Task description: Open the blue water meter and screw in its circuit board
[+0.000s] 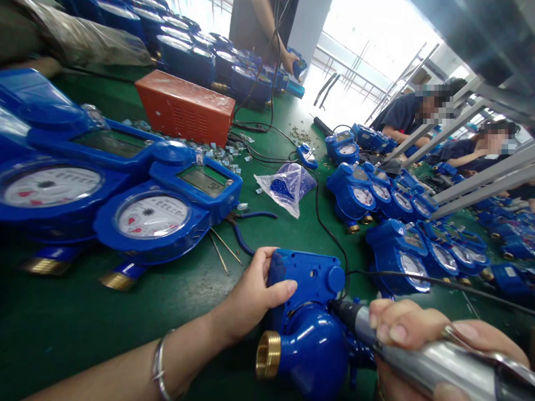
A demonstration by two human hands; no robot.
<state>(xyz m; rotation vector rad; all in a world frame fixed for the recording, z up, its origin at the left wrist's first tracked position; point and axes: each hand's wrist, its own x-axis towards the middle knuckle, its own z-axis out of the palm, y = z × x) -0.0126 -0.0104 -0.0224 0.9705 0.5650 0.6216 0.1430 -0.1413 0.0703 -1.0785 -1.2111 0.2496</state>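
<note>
Near the bottom centre a blue water meter [321,340] lies with its underside up, its brass threaded end pointing left. My left hand [259,295] is closed around the left edge of the meter's blue housing, thumb on top. My right hand [422,328] grips a silver electric screwdriver [451,362] at the lower right. The black tip of that screwdriver meets the seam between the housing and the round meter body; its very end is hidden. Just beyond my left hand lie blue-handled pliers [242,234] and two thin metal rods [223,250].
Several finished-looking water meters [154,217] stand at the left, more [397,256] at the right. An orange-red metal box [184,106], small clear parts, a plastic bag of blue pieces [284,186] and black cables lie on the green table [188,312]. Co-workers [405,114] sit beyond grey rails.
</note>
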